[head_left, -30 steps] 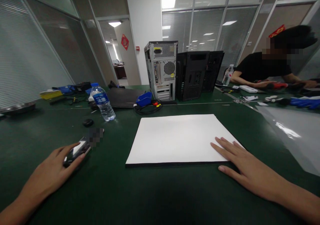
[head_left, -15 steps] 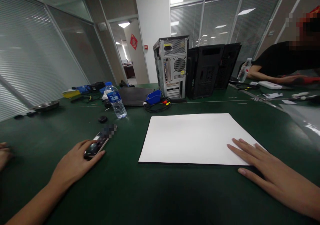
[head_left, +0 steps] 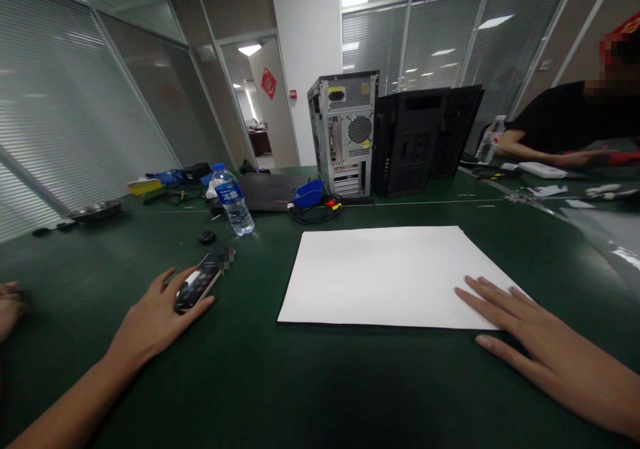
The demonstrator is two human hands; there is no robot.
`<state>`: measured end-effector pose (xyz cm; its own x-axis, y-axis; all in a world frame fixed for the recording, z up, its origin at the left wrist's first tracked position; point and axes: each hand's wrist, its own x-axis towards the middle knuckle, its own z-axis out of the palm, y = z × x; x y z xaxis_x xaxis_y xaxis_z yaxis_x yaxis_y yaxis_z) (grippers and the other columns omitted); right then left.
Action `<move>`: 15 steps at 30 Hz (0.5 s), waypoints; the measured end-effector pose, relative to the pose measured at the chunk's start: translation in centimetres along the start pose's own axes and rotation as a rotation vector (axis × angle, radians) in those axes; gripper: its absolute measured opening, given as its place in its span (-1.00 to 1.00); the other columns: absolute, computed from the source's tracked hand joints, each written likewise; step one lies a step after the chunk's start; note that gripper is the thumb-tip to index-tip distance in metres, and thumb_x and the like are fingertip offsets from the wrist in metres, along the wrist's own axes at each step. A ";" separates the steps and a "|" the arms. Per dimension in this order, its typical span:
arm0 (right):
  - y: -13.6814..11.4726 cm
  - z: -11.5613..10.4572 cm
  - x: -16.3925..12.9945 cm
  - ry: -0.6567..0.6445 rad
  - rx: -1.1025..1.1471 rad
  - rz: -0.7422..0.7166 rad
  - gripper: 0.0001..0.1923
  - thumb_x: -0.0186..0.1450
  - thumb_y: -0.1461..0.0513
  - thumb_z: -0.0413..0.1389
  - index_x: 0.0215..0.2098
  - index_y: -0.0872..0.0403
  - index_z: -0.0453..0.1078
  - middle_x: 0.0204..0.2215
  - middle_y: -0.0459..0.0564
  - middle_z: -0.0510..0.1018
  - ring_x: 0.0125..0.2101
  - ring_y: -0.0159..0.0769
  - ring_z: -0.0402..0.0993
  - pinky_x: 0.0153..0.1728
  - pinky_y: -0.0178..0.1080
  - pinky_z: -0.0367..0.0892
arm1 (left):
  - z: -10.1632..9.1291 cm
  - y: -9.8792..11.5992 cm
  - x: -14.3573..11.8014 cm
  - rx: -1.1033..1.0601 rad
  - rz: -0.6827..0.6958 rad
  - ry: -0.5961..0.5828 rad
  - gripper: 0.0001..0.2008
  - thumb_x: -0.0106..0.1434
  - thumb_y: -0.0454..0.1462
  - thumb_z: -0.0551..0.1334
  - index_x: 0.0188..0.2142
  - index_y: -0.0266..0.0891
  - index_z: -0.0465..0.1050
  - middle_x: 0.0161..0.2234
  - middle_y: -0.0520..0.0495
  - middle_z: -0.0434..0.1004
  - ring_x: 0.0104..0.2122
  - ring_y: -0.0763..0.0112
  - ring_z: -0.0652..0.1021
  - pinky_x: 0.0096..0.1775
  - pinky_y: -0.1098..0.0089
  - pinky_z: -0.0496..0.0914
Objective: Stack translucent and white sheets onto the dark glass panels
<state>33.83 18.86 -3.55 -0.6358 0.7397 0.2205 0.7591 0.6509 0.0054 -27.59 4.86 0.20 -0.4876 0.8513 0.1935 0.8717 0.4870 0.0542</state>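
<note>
Resting flat on the green worktop [head_left: 240, 376], my right hand [head_left: 530, 332] lies palm down with its fingers [head_left: 475, 294] spread, their tips over the near right corner of the white sheet [head_left: 385, 272]. My left hand [head_left: 155, 316] curls loosely around the near end of a dark phone [head_left: 199, 286]: thumb on one side, the other fingers on the other, a light hold rather than a firm pinch. The phone lies on the worktop, angled away from me, well left of the sheet.

As I judge it, the phone could skid out from under such a loose hold, since only its near end is covered. A sweep of my left arm forward could reach the small black object [head_left: 207, 237] or the upright water bottle [head_left: 232, 200], and the bottle looks easy to topple. The sheet may slide or crease if my right hand drags sideways.

Open green surface lies between my two arms and between the phone and the sheet's left edge. Farther back, a blue bin [head_left: 307, 194] on a coil of cable, a grey computer case [head_left: 345, 132] and a black computer case [head_left: 415, 139] close off the far side. Another person's hand [head_left: 7, 306] shows at the left edge, and a person in a black sleeve [head_left: 555, 119] works at the far right.
</note>
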 end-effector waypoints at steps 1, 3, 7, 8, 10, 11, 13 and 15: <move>0.0 0.0 0.0 -0.003 0.001 0.003 -0.23 0.27 -0.11 -0.01 0.38 -0.28 -0.15 0.34 -0.17 -0.05 0.28 0.03 -0.02 0.22 0.15 -0.03 | 0.0 -0.2 -0.3 -0.005 0.015 0.009 -0.23 0.26 0.20 -0.08 0.34 -0.10 0.00 0.35 -0.28 -0.05 0.13 -0.15 0.36 0.00 0.03 0.32; 0.1 0.1 -0.1 -0.013 -0.001 0.006 -0.22 0.27 -0.11 -0.01 0.38 -0.28 -0.17 0.35 -0.16 -0.06 0.28 0.03 -0.04 0.22 0.15 -0.04 | 0.1 -0.6 -1.2 0.007 0.024 0.024 -0.25 0.26 0.20 -0.07 0.32 -0.08 0.03 0.36 -0.25 -0.07 0.13 -0.13 0.36 0.01 0.04 0.32; 0.1 0.2 0.0 -0.022 -0.014 -0.005 -0.22 0.28 -0.11 -0.02 0.39 -0.28 -0.20 0.35 -0.16 -0.07 0.29 0.01 -0.05 0.22 0.15 -0.04 | 0.4 -1.5 -3.1 0.035 -0.007 -0.016 -0.29 0.25 0.21 -0.07 0.27 -0.04 0.12 0.33 -0.16 0.04 0.10 -0.05 0.41 -0.02 0.06 0.36; 0.1 0.2 0.0 -0.020 -0.014 -0.009 -0.22 0.28 -0.11 -0.02 0.39 -0.28 -0.21 0.35 -0.16 -0.07 0.29 0.00 -0.05 0.22 0.14 -0.04 | 0.4 -1.6 -3.4 0.042 -0.015 -0.015 -0.30 0.25 0.21 -0.07 0.26 -0.04 0.12 0.32 -0.15 0.06 0.09 -0.04 0.42 -0.02 0.06 0.37; 0.0 0.1 0.1 -0.012 -0.006 -0.013 -0.22 0.28 -0.11 -0.02 0.39 -0.28 -0.21 0.35 -0.16 -0.06 0.29 -0.01 -0.04 0.22 0.14 -0.03 | 0.4 -1.7 -3.8 0.058 -0.020 -0.006 -0.30 0.24 0.22 -0.06 0.24 -0.03 0.15 0.31 -0.14 0.09 0.07 -0.03 0.43 -0.03 0.04 0.37; 0.0 0.1 0.1 -0.008 -0.001 -0.012 -0.22 0.28 -0.11 -0.02 0.39 -0.29 -0.20 0.35 -0.16 -0.06 0.28 0.00 -0.04 0.23 0.14 -0.03 | 0.4 -1.7 -3.9 0.064 -0.019 -0.002 -0.31 0.23 0.22 -0.05 0.23 -0.03 0.17 0.31 -0.14 0.11 0.07 -0.03 0.43 -0.03 0.04 0.37; 0.1 0.1 0.1 -0.011 0.001 -0.009 -0.22 0.28 -0.11 -0.02 0.39 -0.30 -0.21 0.35 -0.17 -0.06 0.29 0.00 -0.04 0.23 0.14 -0.03 | 0.4 -1.6 -3.9 0.065 -0.021 0.000 -0.32 0.23 0.21 -0.05 0.22 -0.04 0.21 0.30 -0.14 0.12 0.07 -0.03 0.44 -0.02 0.04 0.37; 0.2 0.1 0.0 -0.029 -0.010 -0.009 -0.22 0.29 -0.11 -0.03 0.39 -0.30 -0.23 0.35 -0.17 -0.09 0.29 -0.02 -0.06 0.23 0.14 -0.03 | 0.5 -1.7 -3.9 0.061 -0.022 0.000 -0.32 0.23 0.22 -0.04 0.20 -0.05 0.23 0.30 -0.15 0.13 0.06 -0.03 0.44 -0.02 0.05 0.37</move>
<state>34.00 19.00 -3.65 -0.6464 0.7384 0.1922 0.7545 0.6561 0.0172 -27.17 0.85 -1.12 -0.5069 0.8401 0.1930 0.8561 0.5169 -0.0016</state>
